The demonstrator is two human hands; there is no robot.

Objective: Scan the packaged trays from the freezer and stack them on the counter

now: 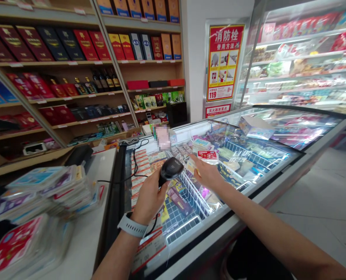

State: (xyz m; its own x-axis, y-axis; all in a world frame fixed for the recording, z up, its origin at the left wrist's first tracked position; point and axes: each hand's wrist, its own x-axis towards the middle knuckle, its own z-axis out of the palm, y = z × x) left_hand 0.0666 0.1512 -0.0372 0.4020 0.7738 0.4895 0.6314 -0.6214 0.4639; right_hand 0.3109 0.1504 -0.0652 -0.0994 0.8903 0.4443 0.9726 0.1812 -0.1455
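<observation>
Nearest, at the left, a white surface (86, 237) bears stacked sleeved cards: a red-topped stack (18, 245) at its near left corner, and a larger mixed pile (70, 182) farther back, reaching toward the right edge.

Alongside the right edge of the surface stands a glass-topped chest freezer (273, 190). A large price sheet (149, 252) lies at its near left corner; a column of smaller price labels (140, 167) runs along its left edge.

The left hand (151, 196), a grey-banded watch (133, 225) on its wrist, is closed around the handle of a black scanner (173, 168). The scanner is held above the freezer's left half, its head toward the far edge. Beneath it, a purple package (180, 200) lies in a white wire basket (197, 198).

The right hand (206, 171) extends over the middle of the freezer from its right edge, fingers partly curled; whether they pinch anything cannot be determined. Just beside it lies a red-and-white card (208, 155).

Farther off, an open pale box (256, 127) sits toward the freezer's far right corner. Beyond are shelves of boxed goods (93, 62), a red wall notice (224, 62) and a lit display cabinet (304, 70).
</observation>
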